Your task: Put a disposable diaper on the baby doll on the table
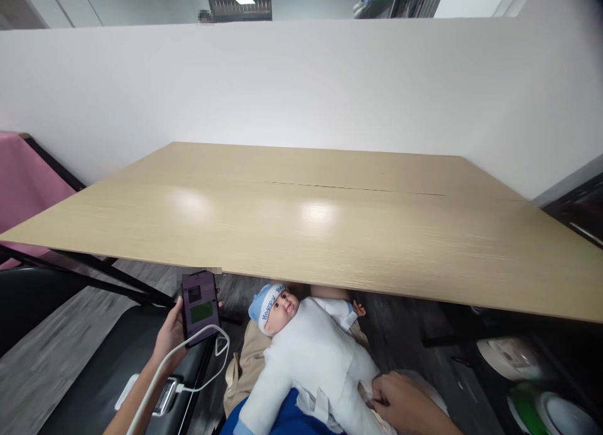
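A baby doll [320, 347] in white clothes and a blue-and-white hat [271, 306] lies on its back across my lap, its head toward the table. My left hand [172, 334] grips a phone [200, 306] with a dark purple and green screen, held just below the table's front edge. A white cable [160, 366] loops in front of the phone and over my left forearm. My right hand [400, 397] is at the doll's lower body, fingers curled closed on the edge of its white clothing. The fingertips are partly hidden.
A wooden table [301, 234] spans the view against a white partition. To my left stands a black seat [113, 366] with a silver device [166, 396] joined to the cable. Pink cloth [32, 183] hangs at far left. Below right are a green-and-white round object [525, 407] and a dark table frame.
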Tool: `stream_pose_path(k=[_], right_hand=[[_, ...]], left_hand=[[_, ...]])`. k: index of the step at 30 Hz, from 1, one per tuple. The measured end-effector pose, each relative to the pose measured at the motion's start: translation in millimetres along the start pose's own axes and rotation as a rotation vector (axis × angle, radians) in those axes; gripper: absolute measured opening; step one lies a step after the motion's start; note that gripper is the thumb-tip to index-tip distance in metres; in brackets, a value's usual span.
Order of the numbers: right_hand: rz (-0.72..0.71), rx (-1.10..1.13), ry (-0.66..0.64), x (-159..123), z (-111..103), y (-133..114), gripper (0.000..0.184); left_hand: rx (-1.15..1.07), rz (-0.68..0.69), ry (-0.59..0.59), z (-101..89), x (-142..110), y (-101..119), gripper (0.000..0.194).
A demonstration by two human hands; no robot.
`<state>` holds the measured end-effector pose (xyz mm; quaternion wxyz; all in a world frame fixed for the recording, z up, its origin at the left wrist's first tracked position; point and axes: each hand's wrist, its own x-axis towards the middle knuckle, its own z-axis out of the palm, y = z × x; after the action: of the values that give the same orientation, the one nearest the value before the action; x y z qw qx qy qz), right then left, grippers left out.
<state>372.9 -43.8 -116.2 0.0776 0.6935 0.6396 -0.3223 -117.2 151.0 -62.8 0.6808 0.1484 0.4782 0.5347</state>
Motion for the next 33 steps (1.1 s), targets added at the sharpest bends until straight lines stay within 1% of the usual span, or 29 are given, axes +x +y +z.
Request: stream_pose_path(k=[6, 11, 18, 21, 26, 31, 33], right_hand=[[0.008, -0.017, 0.007, 2.5, 5.8, 3.1, 0.015], [0.01, -0.012, -0.034, 6.8, 9.1, 7.1, 0.016], [0.01, -0.04, -0.049, 7.5, 8.0, 5.6, 0.019], [0.009, -0.043, -0.051, 7.8, 9.5, 6.3, 0.021], [0.016, -0.042, -0.052, 8.2, 9.6, 6.2, 0.022], [0.014, -0.034, -0.047, 8.3, 8.9, 5.9, 0.021], [0.009, -0.03, -0.041, 9.0, 10.3, 7.4, 0.019]], left_hand=[[0.035, 0.002, 0.015, 1.2, 0.0, 1.2, 0.065], [0.067, 0.022, 0.055, -1.8, 3.4, 0.8, 0.063], [0.056, 0.023, 0.02, -13.4, 9.4, -0.6, 0.061], [0.002, 0.004, 0.019, -15.2, 9.7, 1.0, 0.061], [-0.044, -0.015, 0.027, -8.7, 5.6, 5.1, 0.06], [0.011, -0.027, 0.043, 1.5, -1.5, 7.9, 0.062], [0.056, -0.005, 0.055, 4.2, -3.8, 7.8, 0.063]])
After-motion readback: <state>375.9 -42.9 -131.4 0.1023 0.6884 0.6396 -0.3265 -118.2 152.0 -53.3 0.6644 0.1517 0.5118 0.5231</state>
